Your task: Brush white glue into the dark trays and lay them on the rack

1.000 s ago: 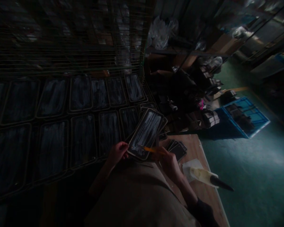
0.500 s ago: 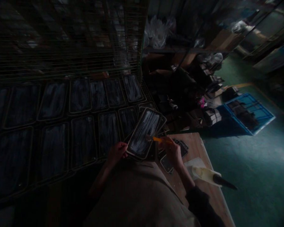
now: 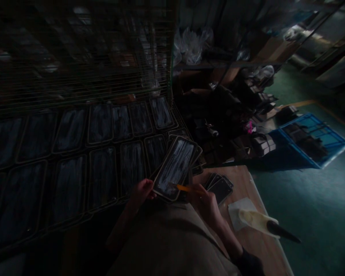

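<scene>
My left hand pinches the lower left corner of a dark rectangular panel with a pale rim and rounded corners. Whitish streaks run along the panel's length, and it lies tilted over other panels. In my right hand is a brush with an orange handle. Its bristles touch the panel's face near the lower end. Several smaller dark panels lie overlapped on the wooden board, just beyond my right hand.
Two rows of streaked panels cover a wire rack on the left. On the wooden board rests a pale bottle with a long black nozzle, over a white sheet. A blue crate stands on the green floor at right.
My right hand has drawn the brush down along the panel toward its lower end. The left hand keeps its hold on the corner. The whole view has shifted slightly.
</scene>
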Demonstrator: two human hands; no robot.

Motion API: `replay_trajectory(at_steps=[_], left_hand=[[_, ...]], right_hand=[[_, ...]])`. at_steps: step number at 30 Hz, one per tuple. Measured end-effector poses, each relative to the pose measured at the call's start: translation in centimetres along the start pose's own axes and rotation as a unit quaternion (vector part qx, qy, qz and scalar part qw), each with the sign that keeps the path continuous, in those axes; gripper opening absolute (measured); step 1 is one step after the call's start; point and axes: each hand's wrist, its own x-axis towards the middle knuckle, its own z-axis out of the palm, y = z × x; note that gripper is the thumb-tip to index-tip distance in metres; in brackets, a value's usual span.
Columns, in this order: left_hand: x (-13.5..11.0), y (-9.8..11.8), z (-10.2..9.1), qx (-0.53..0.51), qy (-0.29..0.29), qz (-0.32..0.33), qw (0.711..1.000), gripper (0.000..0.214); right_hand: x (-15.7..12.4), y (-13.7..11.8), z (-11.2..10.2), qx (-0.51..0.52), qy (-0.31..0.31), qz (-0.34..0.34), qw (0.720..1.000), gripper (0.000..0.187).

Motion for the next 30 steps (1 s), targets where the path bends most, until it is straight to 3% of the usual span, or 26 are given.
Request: replay_trajectory(at_steps=[5, 9, 16, 20, 25, 30], left_hand=[[0.5, 0.3, 0.0, 0.038, 0.002, -0.021, 0.999, 0.034], [0.3, 0.4, 0.1, 0.054, 0.005, -0.012, 0.998, 0.033], [-0.4, 0.2, 0.6, -0.008, -0.013, 0.006, 1.0, 0.038], [-0.4, 0.2, 0.8, -0.02, 0.008, 0.015, 1.0, 0.037], [-0.9, 0.3, 0.5, -0.08, 0.019, -0.007, 0.997, 0.035], [-1.6, 1.4, -0.4, -0.195, -0.044, -0.057, 0.978, 0.034]], right_hand=[[4.3, 1.0, -0.3, 0.009, 0.073, -0.033, 0.997, 0.025], [8.1, 2.4, -0.3, -0.048, 0.129, -0.097, 0.986, 0.025], [13.0, 5.3, -1.4, -0.161, 0.152, -0.135, 0.966, 0.026], [12.7, 6.1, -2.3, -0.201, 0.188, -0.115, 0.955, 0.028], [10.0, 5.7, -2.8, -0.234, 0.233, -0.082, 0.94, 0.03], [7.7, 5.3, -1.7, -0.176, 0.265, -0.073, 0.945, 0.035]])
